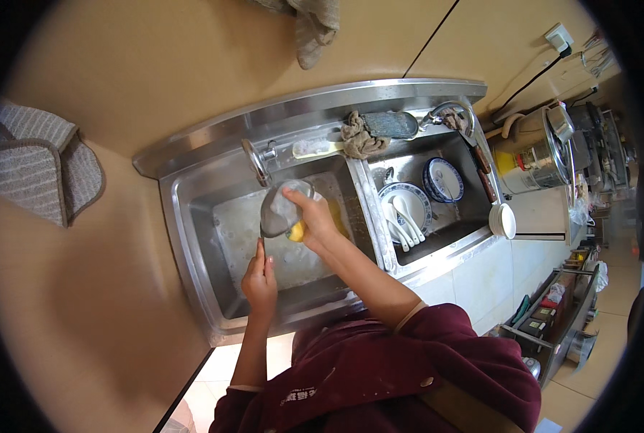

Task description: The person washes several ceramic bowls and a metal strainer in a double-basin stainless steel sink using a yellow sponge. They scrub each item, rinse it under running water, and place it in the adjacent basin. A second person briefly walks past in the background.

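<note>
Over the left basin of a steel double sink (189, 279), my left hand (260, 281) grips the handle of a metal ladle or scoop (280, 208). My right hand (314, 214) is at the utensil's bowl, with the thumb over suds in it. A yellow sponge or cloth (296, 231) shows beneath my right hand, which seems to hold it. Cloudy, soapy water (230, 238) covers the basin floor. A steel faucet (257, 162) reaches over the basin just behind the utensil.
The right basin holds a patterned plate (422, 203), white spoons (406, 216) and stacked bowls (443, 178). Small white dishes (503, 221) and knives (484, 173) lie at its right edge. A brush (314, 148), a brown cloth (362, 140) and a second faucet (452, 111) line the back ledge.
</note>
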A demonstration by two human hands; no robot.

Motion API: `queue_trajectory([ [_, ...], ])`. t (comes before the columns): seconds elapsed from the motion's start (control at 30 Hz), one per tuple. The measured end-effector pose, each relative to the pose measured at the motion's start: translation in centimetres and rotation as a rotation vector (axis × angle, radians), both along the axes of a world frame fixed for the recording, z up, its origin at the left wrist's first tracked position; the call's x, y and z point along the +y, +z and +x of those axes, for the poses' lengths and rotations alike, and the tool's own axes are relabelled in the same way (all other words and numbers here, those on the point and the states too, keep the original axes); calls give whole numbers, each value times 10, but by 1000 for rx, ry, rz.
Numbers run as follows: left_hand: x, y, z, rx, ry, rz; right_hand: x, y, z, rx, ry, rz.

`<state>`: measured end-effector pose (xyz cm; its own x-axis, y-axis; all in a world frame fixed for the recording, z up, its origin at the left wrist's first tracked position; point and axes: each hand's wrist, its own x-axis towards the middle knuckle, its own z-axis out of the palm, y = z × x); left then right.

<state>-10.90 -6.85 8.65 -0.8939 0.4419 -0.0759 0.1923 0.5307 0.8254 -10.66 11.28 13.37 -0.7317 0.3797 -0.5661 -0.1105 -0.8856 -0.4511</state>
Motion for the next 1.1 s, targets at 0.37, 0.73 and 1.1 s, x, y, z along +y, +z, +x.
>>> queue_trajectory([
  [0.37,-17,36,-39,-797,423,621,25,-148,-12,-606,1162,1010],
  [0.73,7,18,-32,-818,257,308,-18,-111,7,95,181,1407],
  [1.1,55,7,11,-643,-6,254,19,-15,7,384,162,2255],
])
